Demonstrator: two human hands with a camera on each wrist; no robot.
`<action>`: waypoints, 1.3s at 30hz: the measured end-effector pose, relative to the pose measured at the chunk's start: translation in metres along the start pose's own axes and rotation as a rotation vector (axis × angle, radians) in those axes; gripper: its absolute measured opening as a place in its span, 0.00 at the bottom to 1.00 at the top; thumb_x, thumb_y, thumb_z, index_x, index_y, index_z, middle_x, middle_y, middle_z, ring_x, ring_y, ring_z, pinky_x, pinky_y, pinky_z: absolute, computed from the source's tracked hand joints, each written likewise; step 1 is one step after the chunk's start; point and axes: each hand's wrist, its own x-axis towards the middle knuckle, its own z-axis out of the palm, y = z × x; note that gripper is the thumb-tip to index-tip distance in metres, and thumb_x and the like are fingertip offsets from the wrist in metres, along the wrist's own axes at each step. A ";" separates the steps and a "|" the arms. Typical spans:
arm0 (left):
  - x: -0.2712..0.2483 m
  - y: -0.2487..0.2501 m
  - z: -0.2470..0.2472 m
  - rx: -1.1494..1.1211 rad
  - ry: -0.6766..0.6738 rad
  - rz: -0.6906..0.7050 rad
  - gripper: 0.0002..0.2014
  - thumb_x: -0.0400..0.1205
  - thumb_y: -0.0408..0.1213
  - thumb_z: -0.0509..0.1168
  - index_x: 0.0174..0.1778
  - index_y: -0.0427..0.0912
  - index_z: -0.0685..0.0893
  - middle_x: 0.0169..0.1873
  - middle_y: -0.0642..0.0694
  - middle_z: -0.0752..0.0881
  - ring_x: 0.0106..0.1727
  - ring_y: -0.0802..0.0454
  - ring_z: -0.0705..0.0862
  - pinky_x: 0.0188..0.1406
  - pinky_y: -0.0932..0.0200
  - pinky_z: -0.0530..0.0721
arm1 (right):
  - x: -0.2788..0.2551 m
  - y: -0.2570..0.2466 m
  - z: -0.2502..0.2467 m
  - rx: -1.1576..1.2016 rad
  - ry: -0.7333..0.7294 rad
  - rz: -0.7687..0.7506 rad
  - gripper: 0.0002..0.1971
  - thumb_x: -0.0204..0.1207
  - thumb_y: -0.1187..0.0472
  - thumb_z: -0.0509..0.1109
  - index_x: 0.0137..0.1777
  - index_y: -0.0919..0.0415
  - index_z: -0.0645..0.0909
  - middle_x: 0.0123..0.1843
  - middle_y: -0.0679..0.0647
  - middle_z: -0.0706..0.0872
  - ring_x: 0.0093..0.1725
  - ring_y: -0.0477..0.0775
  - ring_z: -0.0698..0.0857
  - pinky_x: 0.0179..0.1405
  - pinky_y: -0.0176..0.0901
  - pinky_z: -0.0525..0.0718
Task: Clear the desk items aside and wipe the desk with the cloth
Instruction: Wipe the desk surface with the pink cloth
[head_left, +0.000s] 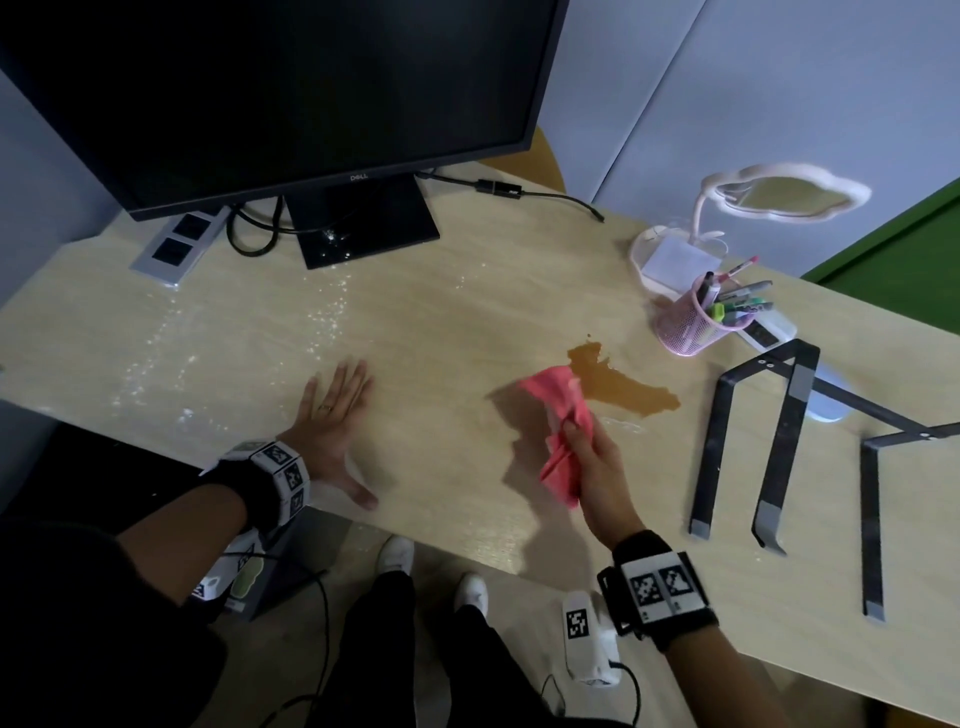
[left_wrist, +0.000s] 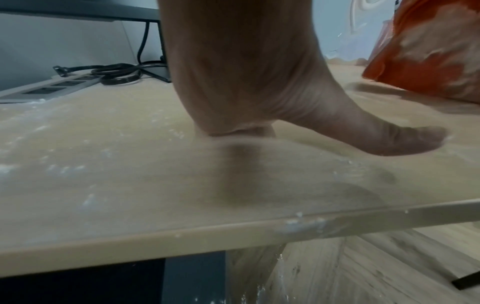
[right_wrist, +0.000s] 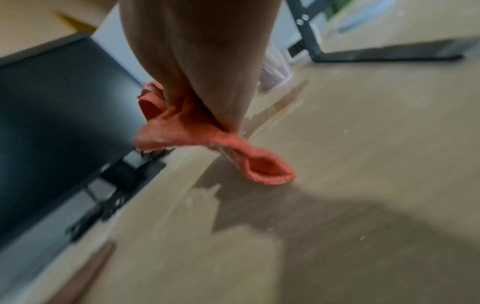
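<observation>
My right hand (head_left: 592, 457) grips a crumpled pink cloth (head_left: 558, 415) above the pale wooden desk (head_left: 441, 322), just left of a brown liquid spill (head_left: 618, 384). In the right wrist view the cloth (right_wrist: 207, 139) hangs bunched from my right hand (right_wrist: 207, 82) over the wet desk. My left hand (head_left: 332, 421) lies flat on the desk with fingers straight and thumb spread, near the front edge. The left wrist view shows that palm (left_wrist: 246, 82) pressed down, thumb (left_wrist: 389, 139) out, and the cloth (left_wrist: 428, 57) at far right.
A black monitor (head_left: 270, 88) with its stand and cables fills the back left, beside a power strip (head_left: 176, 244). At the right stand a pink mesh pen holder (head_left: 701, 322), a white desk lamp (head_left: 727, 208) and a dark metal laptop stand (head_left: 779, 447). White specks dot the desk's left half.
</observation>
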 end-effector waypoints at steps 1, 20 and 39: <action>0.001 0.002 0.000 0.003 -0.007 -0.008 0.83 0.39 0.85 0.57 0.72 0.39 0.16 0.72 0.44 0.14 0.72 0.44 0.13 0.74 0.33 0.24 | -0.002 0.007 0.006 -0.115 -0.008 -0.005 0.18 0.84 0.62 0.54 0.72 0.61 0.71 0.40 0.50 0.86 0.35 0.44 0.86 0.34 0.35 0.85; -0.023 -0.049 -0.011 -0.061 0.061 -0.151 0.82 0.36 0.87 0.49 0.77 0.42 0.21 0.75 0.44 0.18 0.77 0.42 0.19 0.76 0.35 0.26 | 0.051 0.014 0.099 0.220 -0.108 0.112 0.17 0.84 0.60 0.56 0.70 0.59 0.73 0.49 0.57 0.87 0.39 0.53 0.88 0.41 0.47 0.88; -0.024 -0.121 -0.008 -0.190 0.091 -0.340 0.83 0.44 0.80 0.66 0.76 0.37 0.20 0.73 0.41 0.14 0.75 0.38 0.16 0.77 0.27 0.33 | 0.232 0.041 0.225 -0.440 0.098 -0.044 0.29 0.74 0.36 0.50 0.76 0.33 0.56 0.80 0.66 0.63 0.80 0.68 0.62 0.81 0.69 0.47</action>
